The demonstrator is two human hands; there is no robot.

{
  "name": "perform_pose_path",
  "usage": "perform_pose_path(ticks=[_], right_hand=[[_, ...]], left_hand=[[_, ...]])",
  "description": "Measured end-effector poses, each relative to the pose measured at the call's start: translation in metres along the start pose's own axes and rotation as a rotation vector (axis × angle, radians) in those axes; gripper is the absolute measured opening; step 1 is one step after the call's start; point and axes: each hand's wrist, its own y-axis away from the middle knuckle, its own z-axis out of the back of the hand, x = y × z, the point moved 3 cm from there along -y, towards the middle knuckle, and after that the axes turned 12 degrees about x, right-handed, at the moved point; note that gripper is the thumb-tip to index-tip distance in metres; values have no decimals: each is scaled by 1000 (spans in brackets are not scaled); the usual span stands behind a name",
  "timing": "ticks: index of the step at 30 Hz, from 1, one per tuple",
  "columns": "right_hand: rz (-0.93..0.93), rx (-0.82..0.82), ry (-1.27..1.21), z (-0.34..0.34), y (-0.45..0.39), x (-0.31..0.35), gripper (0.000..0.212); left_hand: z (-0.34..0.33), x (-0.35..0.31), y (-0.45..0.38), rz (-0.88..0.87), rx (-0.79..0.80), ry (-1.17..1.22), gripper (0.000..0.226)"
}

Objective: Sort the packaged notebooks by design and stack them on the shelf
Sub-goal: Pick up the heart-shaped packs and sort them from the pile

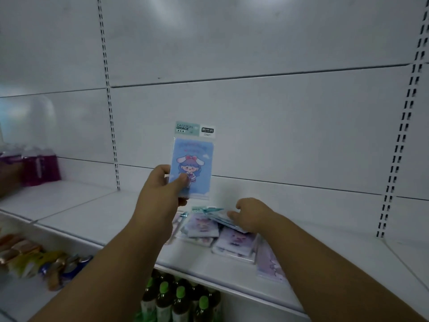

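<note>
My left hand (162,184) holds a packaged blue notebook (193,159) upright above the white shelf (92,212); its cover shows a cartoon girl with long ears and a red bow. My right hand (250,214) grips another packaged notebook (220,217) by its edge, lifted slightly off a loose pile. That pile of purple-design notebooks (234,242) lies flat on the shelf under and around my right hand. One more purple notebook (269,263) lies near the shelf's front edge. My left forearm hides part of the pile.
Pink-capped bottles (39,166) stand at the far left of the shelf. Below the shelf are green-capped bottles (181,298) and snack packs (34,259). Slotted uprights (111,126) run up the back wall.
</note>
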Motion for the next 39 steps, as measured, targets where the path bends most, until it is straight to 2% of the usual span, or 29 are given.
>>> perform_pose_path(ticks=[3,6,10,12,14,18,21,25,29,31,39], right_hand=[[-77,109,-18,-7,-11,6,58],[-125,98,-63,-7,-13,9,66],[-204,11,-111,-6,-8,15,75],[-226,-107,0,-5,-4,18,78],[-193,-240,50,-6,0,23,71],[-87,-471,-367,-3,19,20,51],[-67,-635,-644,5,45,6,60],[-64,-776,-931,13,97,-22,61],[-107,-790,-983,27,168,-70,81],[-132,-832,-987,34,208,-97,84],[-227,-971,-955,51,359,-218,57]], left_hand=[[16,-2,-2,1,53,14,8],[30,1,-3,25,86,10,8],[42,6,-5,34,123,27,7],[46,10,-5,28,146,26,6],[46,14,-6,25,168,35,5],[37,21,-6,33,206,79,4],[19,25,-6,27,273,137,2],[-30,31,7,56,376,221,4],[-100,33,37,71,500,247,7],[-136,30,56,61,547,258,7],[-296,8,145,40,659,346,16]])
